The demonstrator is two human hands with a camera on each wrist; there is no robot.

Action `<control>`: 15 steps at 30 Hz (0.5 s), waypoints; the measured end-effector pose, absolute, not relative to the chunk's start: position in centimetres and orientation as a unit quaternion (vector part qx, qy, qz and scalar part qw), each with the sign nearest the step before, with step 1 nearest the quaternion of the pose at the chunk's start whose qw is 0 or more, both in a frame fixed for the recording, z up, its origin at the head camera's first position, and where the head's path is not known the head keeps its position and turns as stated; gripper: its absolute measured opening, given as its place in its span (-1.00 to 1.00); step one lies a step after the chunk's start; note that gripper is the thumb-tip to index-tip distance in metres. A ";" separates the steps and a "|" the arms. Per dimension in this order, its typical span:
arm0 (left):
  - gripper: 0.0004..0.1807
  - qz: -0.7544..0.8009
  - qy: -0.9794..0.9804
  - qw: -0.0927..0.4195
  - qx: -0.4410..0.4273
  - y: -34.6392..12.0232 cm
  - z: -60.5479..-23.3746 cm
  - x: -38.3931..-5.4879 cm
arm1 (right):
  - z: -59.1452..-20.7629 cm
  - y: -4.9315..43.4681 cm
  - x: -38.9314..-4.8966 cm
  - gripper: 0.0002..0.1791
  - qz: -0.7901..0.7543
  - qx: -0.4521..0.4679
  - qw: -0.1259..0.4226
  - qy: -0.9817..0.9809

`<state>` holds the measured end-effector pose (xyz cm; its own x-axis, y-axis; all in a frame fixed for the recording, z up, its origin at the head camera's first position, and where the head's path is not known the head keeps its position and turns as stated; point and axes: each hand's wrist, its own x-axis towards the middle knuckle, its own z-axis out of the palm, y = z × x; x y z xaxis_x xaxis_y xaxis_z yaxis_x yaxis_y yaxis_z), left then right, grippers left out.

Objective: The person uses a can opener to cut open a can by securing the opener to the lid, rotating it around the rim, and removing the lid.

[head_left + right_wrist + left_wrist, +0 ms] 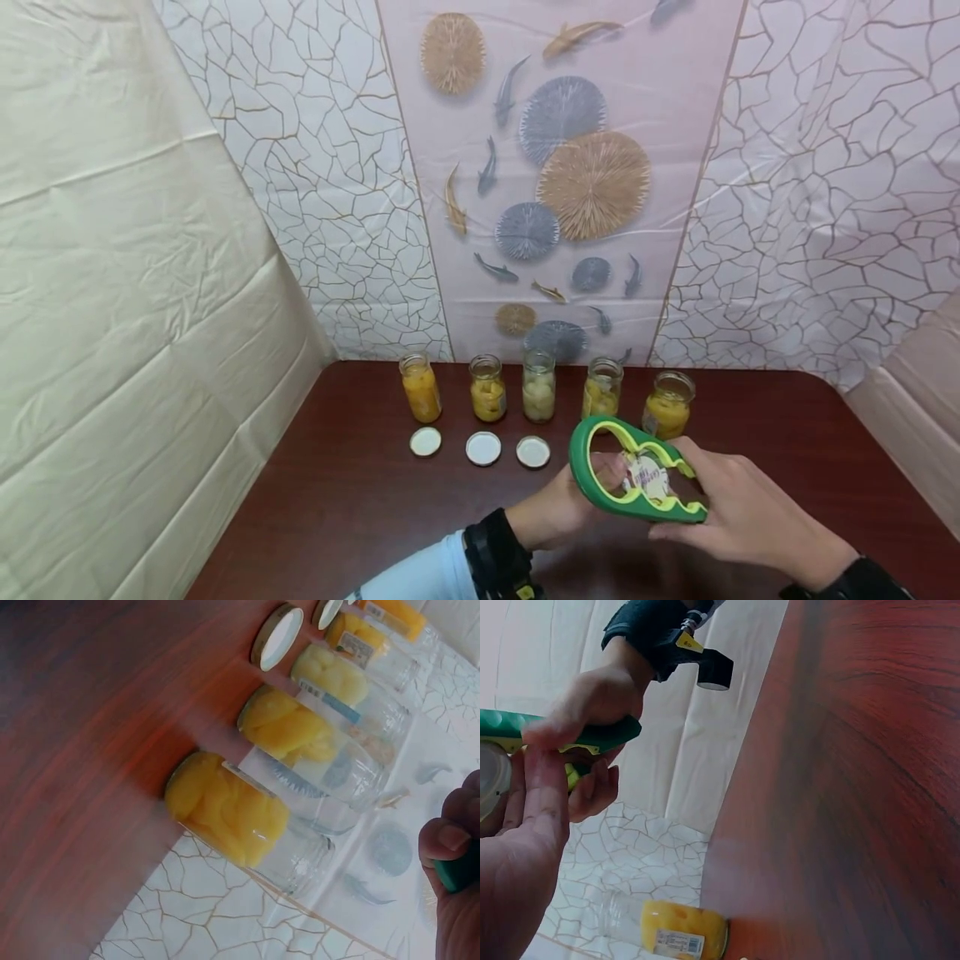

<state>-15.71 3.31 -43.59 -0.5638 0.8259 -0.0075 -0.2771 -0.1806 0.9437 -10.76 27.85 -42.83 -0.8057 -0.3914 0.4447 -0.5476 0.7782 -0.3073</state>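
Note:
Both hands hold up a green jar opener (581, 467) with scalloped lime-green inner edges, in front of the row of jars. My right hand (757, 508) grips its right end, thumb along the top side. A jar lid (647, 477) with a printed top sits between the opener's scalloped edges. From the left, my left hand (558, 504) reaches under the opener, and its fingers show through the opening at the lid. In the left wrist view the lid's pale underside (491, 780) lies beside the left fingers (544, 791); the left thumb is hidden.
Several lidless glass jars of fruit stand in a row along the table's back edge, from an orange-filled jar (422, 390) to a yellow-filled jar (225, 810). Three lids, one of them a white lid (483, 448), lie before them on the dark red table (337, 517). Patterned cloth hangs behind.

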 end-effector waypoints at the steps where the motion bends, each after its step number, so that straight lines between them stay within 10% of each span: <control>1: 0.29 0.719 0.513 0.385 0.269 3.4 -43.6 -15.7 | -42.9 27.9 -10.7 -0.13 0.217 0.252 0.183 -0.925; 15: 0.09 0.737 0.472 0.369 0.313 3.8 -43.8 -15.8 | -42.0 28.2 -10.5 -0.20 0.176 0.253 0.268 -0.913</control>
